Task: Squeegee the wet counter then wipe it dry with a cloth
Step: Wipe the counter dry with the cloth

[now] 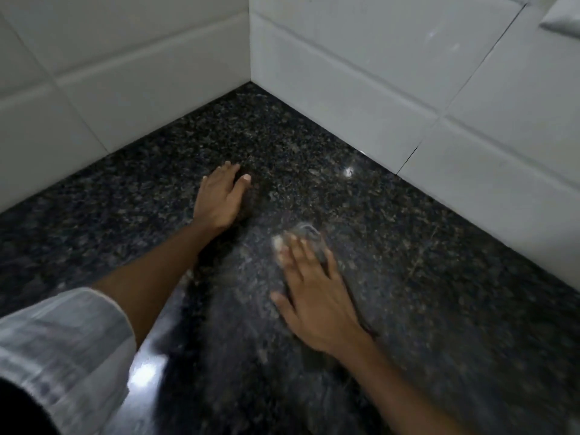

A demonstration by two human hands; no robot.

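Note:
The counter (408,246) is dark speckled granite, glossy with light glare, and runs into a tiled corner. My left hand (219,199) lies flat on it near the corner, fingers slightly apart, holding nothing. My right hand (314,293) is nearer to me, palm down with fingers spread and blurred by motion. A small grey smeared shape (309,235) shows at its fingertips; I cannot tell what it is or whether the hand presses on it. I see no squeegee and no clearly readable cloth.
White tiled walls (361,89) meet at the corner behind the counter and bound it on the left and right. A white sleeve (62,340) covers my left upper arm at the lower left. A bright light reflection (146,372) sits on the counter near me.

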